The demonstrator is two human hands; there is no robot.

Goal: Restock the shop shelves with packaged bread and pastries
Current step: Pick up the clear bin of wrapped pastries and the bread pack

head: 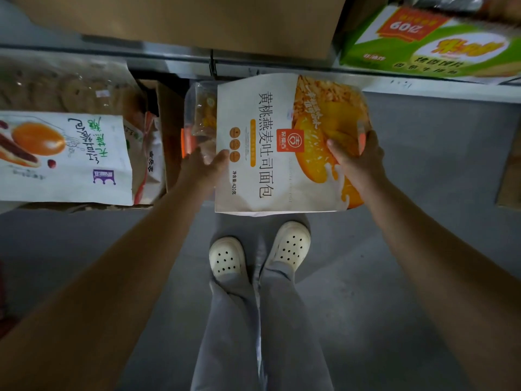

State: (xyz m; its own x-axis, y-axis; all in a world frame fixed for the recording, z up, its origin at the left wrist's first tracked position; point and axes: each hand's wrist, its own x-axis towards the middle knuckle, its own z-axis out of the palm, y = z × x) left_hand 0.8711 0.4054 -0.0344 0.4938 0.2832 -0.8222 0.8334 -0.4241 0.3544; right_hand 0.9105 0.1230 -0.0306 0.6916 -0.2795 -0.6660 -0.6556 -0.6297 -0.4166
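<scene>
Both hands hold one bread bag (262, 142) by its side edges. The left hand (205, 162) pinches the left edge, thumb flat on the printed face, fingers hidden behind. The right hand (358, 156) grips the right edge, thumb on the orange picture, fingers curled round the rim. The bag is face up between the hands, off any surface, above two white clogs (227, 256). A clear packet (201, 114) shows just behind its left edge; whether the left hand touches it cannot be told. Beyond is a grey shelf (169, 56) bearing a carton (197, 21) and a green box (423, 43). A white bag (64, 156) lies left. Grey floor (394, 249) underneath.
</scene>
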